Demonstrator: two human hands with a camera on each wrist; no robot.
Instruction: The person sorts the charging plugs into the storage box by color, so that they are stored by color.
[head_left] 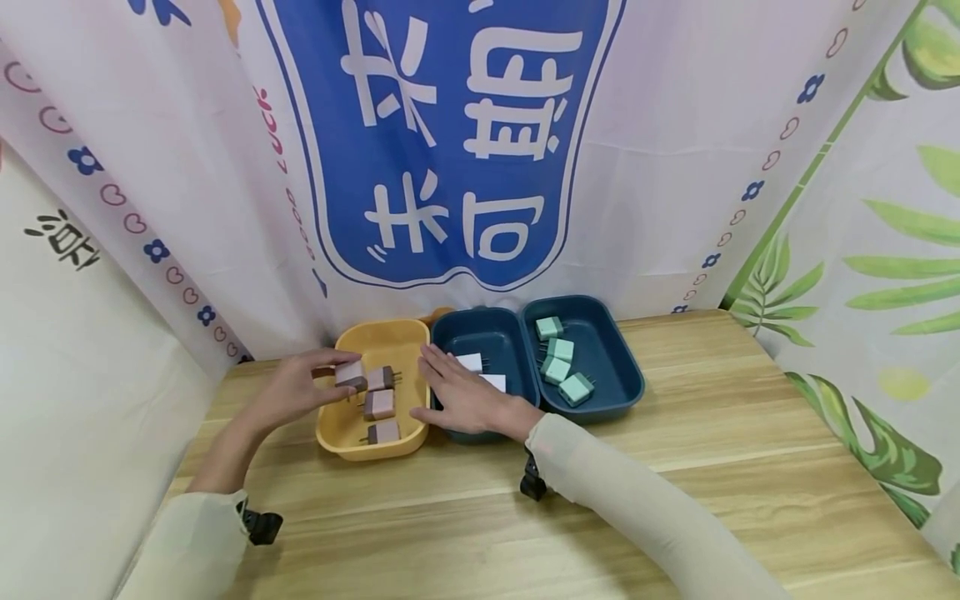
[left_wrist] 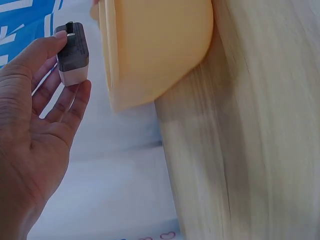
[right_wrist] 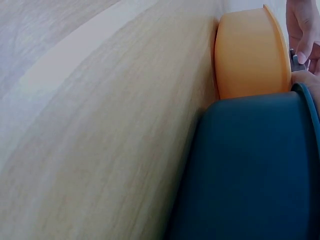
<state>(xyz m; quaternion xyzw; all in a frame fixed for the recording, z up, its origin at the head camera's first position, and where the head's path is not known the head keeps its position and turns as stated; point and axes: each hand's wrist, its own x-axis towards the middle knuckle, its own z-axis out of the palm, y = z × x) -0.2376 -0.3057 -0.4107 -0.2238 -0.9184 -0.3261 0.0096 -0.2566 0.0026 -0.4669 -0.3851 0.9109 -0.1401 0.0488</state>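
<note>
My left hand (head_left: 292,390) pinches a two-tone plug charger (head_left: 350,376), pink and grey-brown, above the left side of the yellow bin (head_left: 343,423). In the left wrist view the charger (left_wrist: 74,52) sits between thumb and fingertips, dark end up. Inside the bin lie several similar chargers (head_left: 379,403), prongs showing on some. With fingers extended, my right hand (head_left: 467,398) reaches across the middle blue bin (head_left: 483,327), its fingertips at the yellow bin's right rim. White chargers (head_left: 471,362) in that bin are partly hidden by this hand.
A second dark blue bin (head_left: 609,358) on the right holds several mint-green chargers (head_left: 576,389). All three bins stand side by side on a wooden table (head_left: 420,533), near its back edge. A printed curtain (head_left: 637,167) hangs directly behind.
</note>
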